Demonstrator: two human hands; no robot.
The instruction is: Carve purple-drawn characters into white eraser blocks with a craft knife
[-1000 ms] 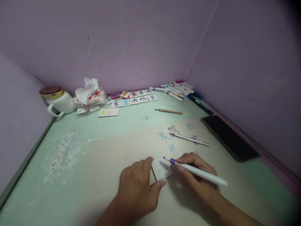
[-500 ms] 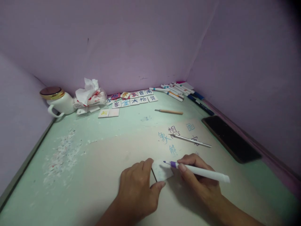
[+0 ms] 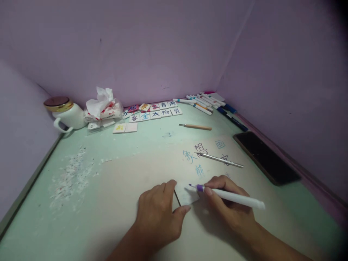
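A small white square tile (image 3: 185,198) lies on the pale board, with faint marks on its face that I cannot read. My left hand (image 3: 156,212) grips the tile's left side, fingers at the far corner and thumb at the near one. Pinched between thumb and fingers, a white marker (image 3: 236,199) with a purple band and purple tip is in my right hand (image 3: 231,215). The tip points left over the tile; whether it touches cannot be told. Beyond the hands, a silver carving knife (image 3: 221,160) lies across blue and dark written characters.
Marked tiles (image 3: 154,115) line the back wall, near several markers (image 3: 201,103). A wooden-handled carving tool (image 3: 195,127) lies in front. At right is a black phone (image 3: 266,157). White shavings (image 3: 72,175), a lidded mug (image 3: 70,117) and a tissue pack (image 3: 103,110) occupy the left.
The whole view has shifted very slightly. Both hands keep their holds on the tile and the marker, with the marker's tip over nearly the same part of the tile.
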